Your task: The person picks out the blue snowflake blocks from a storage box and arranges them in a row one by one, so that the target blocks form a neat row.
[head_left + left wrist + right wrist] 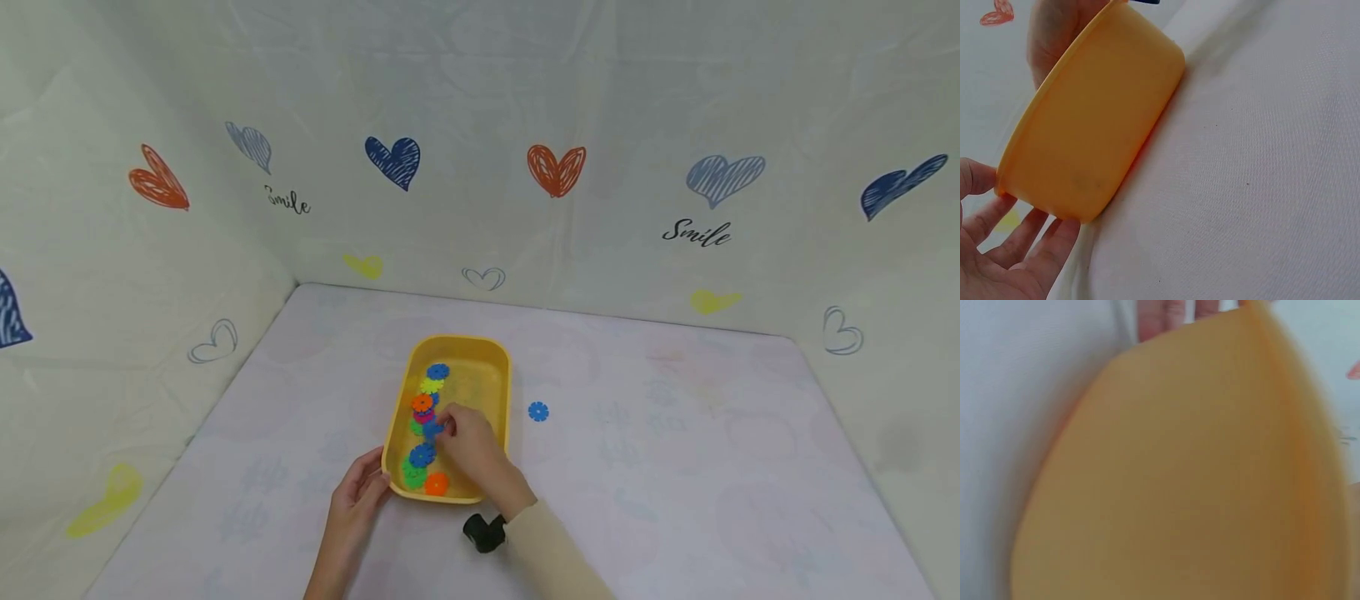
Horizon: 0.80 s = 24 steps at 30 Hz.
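Observation:
A yellow plastic tray point(493, 375) stands on the table, with colourful notched plastic discs lying mostly along its left side. At its near left corner my left hand point(358, 493) grips the rim, thumb on top and fingers against the outer wall, as the left wrist view shows on the tray wall point(1097, 112). My right hand point(474, 443) reaches inside over the tray's near right side. Between its thumb and fingertips it pinches a blue notched disc point(431, 431). Close by lie another blue disc point(422, 455), an orange disc point(437, 483) and green discs point(413, 475).
A single blue disc point(538, 411) lies on the table point(675, 467) to the right of the tray. Under my right forearm is a small black object point(482, 533). White curtain walls point(480, 100) printed with hearts enclose the table's back and sides.

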### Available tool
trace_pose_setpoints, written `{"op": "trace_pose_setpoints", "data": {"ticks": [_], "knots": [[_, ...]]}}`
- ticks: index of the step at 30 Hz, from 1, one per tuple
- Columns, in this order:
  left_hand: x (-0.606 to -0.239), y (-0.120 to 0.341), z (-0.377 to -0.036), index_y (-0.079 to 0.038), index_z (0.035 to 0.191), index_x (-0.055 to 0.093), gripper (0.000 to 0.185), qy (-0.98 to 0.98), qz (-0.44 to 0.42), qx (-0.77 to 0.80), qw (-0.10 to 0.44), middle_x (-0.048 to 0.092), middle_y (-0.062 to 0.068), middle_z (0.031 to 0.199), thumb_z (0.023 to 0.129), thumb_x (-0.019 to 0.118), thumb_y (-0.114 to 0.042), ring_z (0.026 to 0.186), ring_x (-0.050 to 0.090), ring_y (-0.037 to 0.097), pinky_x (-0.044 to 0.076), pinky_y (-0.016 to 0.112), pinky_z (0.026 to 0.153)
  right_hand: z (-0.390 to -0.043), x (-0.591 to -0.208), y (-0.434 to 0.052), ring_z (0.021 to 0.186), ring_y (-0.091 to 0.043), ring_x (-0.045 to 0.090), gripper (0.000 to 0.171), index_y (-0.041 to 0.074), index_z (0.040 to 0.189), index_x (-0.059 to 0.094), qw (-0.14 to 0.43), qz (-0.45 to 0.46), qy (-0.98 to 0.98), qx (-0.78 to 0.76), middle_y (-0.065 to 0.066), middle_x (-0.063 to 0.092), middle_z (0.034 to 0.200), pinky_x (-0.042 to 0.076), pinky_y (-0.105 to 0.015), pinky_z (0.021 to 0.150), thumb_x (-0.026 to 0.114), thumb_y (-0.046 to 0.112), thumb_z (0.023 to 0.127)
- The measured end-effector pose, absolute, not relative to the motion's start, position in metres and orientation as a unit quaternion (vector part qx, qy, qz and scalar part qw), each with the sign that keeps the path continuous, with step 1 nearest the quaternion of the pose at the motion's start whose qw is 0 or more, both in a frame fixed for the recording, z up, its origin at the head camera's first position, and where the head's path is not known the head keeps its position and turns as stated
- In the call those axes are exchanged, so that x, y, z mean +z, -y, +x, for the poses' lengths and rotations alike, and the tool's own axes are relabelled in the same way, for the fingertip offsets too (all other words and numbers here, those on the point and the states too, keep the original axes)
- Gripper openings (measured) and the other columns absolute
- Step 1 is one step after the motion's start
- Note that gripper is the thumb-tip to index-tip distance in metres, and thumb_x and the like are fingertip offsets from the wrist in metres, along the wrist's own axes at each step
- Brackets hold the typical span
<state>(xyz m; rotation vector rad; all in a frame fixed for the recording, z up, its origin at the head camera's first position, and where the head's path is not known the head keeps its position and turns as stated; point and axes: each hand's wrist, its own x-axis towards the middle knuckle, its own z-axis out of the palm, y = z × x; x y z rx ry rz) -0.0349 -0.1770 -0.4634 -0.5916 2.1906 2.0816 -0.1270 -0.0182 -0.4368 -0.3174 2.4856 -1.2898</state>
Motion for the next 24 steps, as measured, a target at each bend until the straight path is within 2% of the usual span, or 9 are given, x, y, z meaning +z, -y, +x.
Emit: {"op": "trace_pose_setpoints", "data": {"ticks": [14,18,24], "knots": [[-0.46,0.174,-0.036,-0.006,0.136,0.041,0.042,-0.71,-0.209,0.672,0.033,0.047,0.017,0.136,0.095,0.049,-0.015,0.114,0.054,0.015,0.051,0.019,0.088,-0.123,-0.423,-0.035,0.077,-0.014,0.051,0.015,0.007,0.103,0.063,0.081,-0.115,-0.84,-0.523,-0.002,0.057,0.085,0.048,-0.014,0.065,0.061,0.013,0.089],[-0.461,0.174,-0.037,-0.007,0.135,0.042,0.041,-0.709,-0.209,0.673,0.034,0.047,0.016,0.135,0.095,0.049,-0.015,0.11,0.055,0.009,0.052,0.019,0.088,-0.123,-0.425,-0.05,0.074,-0.013,0.051,0.017,0.006,0.102,0.065,0.047,-0.095,-0.831,-0.546,-0.004,0.06,0.084,0.048,-0.014,0.063,0.064,0.012,0.087],[-0.462,0.175,-0.035,-0.005,0.136,0.042,0.042,-0.71,-0.193,0.676,0.027,0.047,0.017,0.136,0.096,0.049,-0.016,0.106,0.056,0.002,0.051,0.018,0.088,-0.124,-0.433,-0.069,0.069,-0.012,0.053,0.02,0.003,0.102,0.066,0.035,-0.047,-0.803,-0.593,-0.009,0.061,0.084,0.049,-0.016,0.058,0.066,0.013,0.085]]}}
